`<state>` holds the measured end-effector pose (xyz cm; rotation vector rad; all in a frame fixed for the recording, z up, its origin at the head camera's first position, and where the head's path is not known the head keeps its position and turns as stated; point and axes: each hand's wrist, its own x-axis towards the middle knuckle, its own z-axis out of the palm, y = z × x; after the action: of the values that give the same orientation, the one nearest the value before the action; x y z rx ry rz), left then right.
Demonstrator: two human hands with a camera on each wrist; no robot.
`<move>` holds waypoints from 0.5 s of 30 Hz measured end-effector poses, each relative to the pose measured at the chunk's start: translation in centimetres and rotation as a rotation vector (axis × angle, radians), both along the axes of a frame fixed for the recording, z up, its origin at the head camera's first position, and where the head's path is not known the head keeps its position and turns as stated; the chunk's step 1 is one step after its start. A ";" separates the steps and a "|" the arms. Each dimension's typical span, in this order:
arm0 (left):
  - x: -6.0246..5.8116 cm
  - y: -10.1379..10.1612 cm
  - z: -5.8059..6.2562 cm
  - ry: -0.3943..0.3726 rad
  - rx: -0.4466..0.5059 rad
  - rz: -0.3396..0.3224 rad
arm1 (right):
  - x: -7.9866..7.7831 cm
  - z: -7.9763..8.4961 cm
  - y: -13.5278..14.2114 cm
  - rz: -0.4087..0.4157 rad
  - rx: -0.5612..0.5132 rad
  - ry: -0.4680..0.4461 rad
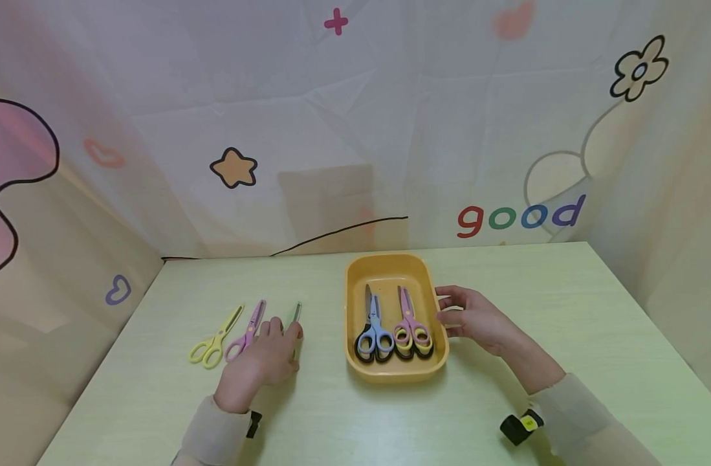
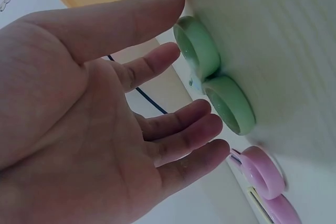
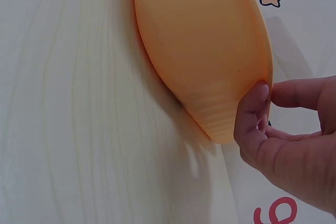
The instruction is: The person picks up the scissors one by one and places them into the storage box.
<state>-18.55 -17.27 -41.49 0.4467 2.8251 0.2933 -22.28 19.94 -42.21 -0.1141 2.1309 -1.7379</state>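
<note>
My left hand (image 1: 264, 355) is over a pair of green scissors (image 1: 297, 312), covering most of it. In the left wrist view, the thumb and spread fingers reach toward its green handle loops (image 2: 231, 103) without closing round them. Purple scissors (image 1: 255, 321) lie just left of that hand, and yellow scissors (image 1: 213, 344) lie farther left. My right hand (image 1: 474, 319) is at the right side of a yellow tray (image 1: 387, 373); in the right wrist view, thumb and finger pinch its rim. Inside the tray are blue scissors (image 1: 375, 327) over a black-handled pair, and pink scissors (image 1: 408, 320) over yellow-and-black handles.
The pale wooden table (image 1: 565, 304) runs back to a printed curtain (image 1: 343, 129) with a star and the word "good". More curtain hangs on both sides. A black device (image 1: 515, 428) is strapped at the right wrist.
</note>
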 end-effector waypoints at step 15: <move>-0.3 -0.1 -0.2 -0.035 -0.017 0.010 | -0.1 -0.1 0.0 0.010 0.002 0.008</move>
<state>-18.80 -17.37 -41.68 0.4195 2.7948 0.2762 -22.40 19.97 -42.36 -0.1315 2.1346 -1.7325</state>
